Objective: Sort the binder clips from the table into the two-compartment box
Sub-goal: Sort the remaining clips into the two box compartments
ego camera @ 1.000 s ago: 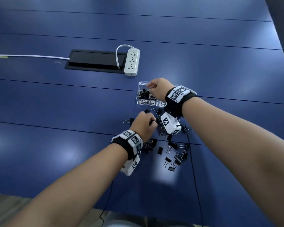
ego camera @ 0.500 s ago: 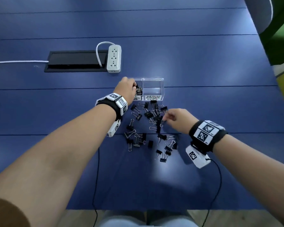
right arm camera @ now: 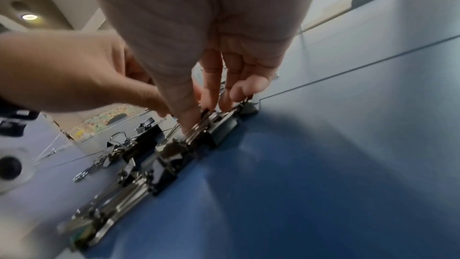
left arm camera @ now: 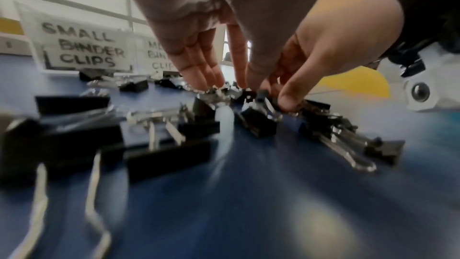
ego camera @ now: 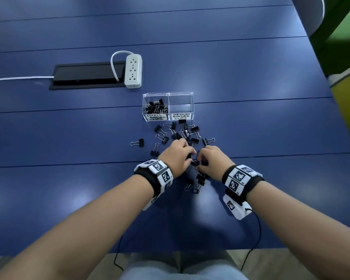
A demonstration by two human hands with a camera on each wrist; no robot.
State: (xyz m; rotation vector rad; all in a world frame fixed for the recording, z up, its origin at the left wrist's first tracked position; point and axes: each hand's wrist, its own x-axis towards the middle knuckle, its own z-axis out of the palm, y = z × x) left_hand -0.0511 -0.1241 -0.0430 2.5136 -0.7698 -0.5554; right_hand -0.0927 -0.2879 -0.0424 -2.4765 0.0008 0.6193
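Observation:
The clear two-compartment box [ego camera: 191, 107] stands beyond the pile. Its left part, labelled SMALL BINDER CLIPS, holds several black clips [ego camera: 155, 107]; the right part, labelled MEDIUM BINDER CLIPS, looks empty. Several black binder clips [ego camera: 176, 134] lie scattered on the blue table [ego camera: 69, 188] between the box and my hands. Both hands meet in the near part of the pile. My left hand [ego camera: 190, 156] [left arm camera: 245, 86] reaches down with thumb and index tips meeting on a clip [left arm camera: 248, 93]. My right hand [ego camera: 198, 164] [right arm camera: 199, 119] pinches the wire handles of a clip [right arm camera: 221, 127].
A white power strip [ego camera: 133, 70] and a black cable hatch [ego camera: 85, 74] lie at the back left, with a white cord [ego camera: 18, 78] running left. Wrist-camera cables [ego camera: 255, 239] hang over the near table edge. A chair [ego camera: 307, 13] stands at the far right.
My left hand has come back from the small-clips compartment to the pile. My right hand stayed in the pile and shifted slightly nearer; both now work at the same spot.

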